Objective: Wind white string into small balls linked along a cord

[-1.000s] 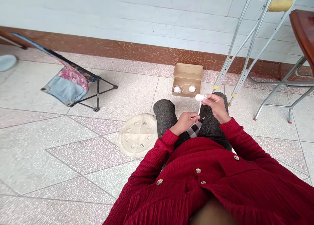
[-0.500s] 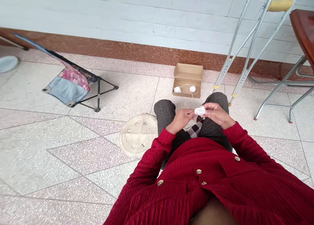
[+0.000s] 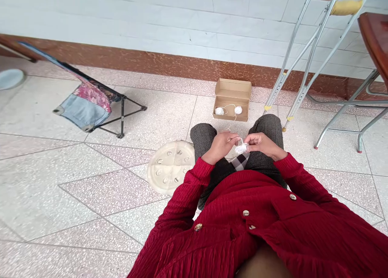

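A small bundle of white yarn [image 3: 241,149] is held between my two hands, above my lap. My right hand [image 3: 263,143] has its fingertips closed on the bundle's right side. My left hand [image 3: 222,144] pinches the yarn strand that loops up from the bundle's top; whether a thin tool is also in those fingers is too small to tell. Beyond my knees an open cardboard box [image 3: 232,117] sits on the floor. Inside it lie a white yarn ball [image 3: 219,111] on the left and a second yarn ball [image 3: 238,110] on the right, with loose strands around them.
A round beige stool top [image 3: 169,168] with holes is beside my left knee. Further left stands a folding chair [image 3: 87,108]. Crutches [image 3: 298,67] lean on the wall at right, near a chair with metal legs [image 3: 348,104]. A pale round object [image 3: 11,79] lies far left.
The bundle has dropped slightly and shifted left, and a yarn loop now shows above it between my hands. My right hand has moved a little left and lower.
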Tool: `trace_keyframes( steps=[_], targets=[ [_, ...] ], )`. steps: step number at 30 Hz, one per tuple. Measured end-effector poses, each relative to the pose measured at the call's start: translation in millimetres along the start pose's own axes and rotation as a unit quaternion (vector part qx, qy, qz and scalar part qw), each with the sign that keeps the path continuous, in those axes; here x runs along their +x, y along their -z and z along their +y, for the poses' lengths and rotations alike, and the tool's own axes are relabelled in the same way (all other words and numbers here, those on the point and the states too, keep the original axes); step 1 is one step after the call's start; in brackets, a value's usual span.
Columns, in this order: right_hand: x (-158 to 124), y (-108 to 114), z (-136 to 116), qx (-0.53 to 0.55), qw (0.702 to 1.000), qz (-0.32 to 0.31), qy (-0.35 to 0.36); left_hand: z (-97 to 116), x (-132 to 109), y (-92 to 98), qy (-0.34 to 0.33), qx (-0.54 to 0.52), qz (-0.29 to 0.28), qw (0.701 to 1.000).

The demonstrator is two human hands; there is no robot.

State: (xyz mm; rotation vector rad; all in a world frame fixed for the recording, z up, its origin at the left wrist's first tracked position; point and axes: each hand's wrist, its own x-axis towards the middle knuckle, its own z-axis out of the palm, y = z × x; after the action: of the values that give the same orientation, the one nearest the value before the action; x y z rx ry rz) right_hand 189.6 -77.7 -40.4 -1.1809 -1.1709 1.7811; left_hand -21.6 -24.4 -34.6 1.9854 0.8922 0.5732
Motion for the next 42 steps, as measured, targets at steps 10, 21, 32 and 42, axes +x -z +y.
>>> trace_keyframes(
  steps=[10, 21, 32, 42],
  targets=[
    [27, 22, -10, -0.08, 0.952, 0.265, 0.13, 8, -8, -28.8, 0.016, 0.01, -0.048, 0.999],
    [7, -8, -30, 0.058, 0.994, 0.056, 0.077, 7, 5, 6.5, -0.003, -0.006, 0.051, 0.999],
    [35, 20, -6, -0.347, 0.888, 0.248, 0.17, 10, -3, 1.2, -0.022, 0.035, -0.001, 0.999],
    [8, 2, -23, 0.064, 0.989, 0.08, 0.107, 1, 1, 1.6, 0.023, -0.018, 0.024, 0.999]
  ],
)
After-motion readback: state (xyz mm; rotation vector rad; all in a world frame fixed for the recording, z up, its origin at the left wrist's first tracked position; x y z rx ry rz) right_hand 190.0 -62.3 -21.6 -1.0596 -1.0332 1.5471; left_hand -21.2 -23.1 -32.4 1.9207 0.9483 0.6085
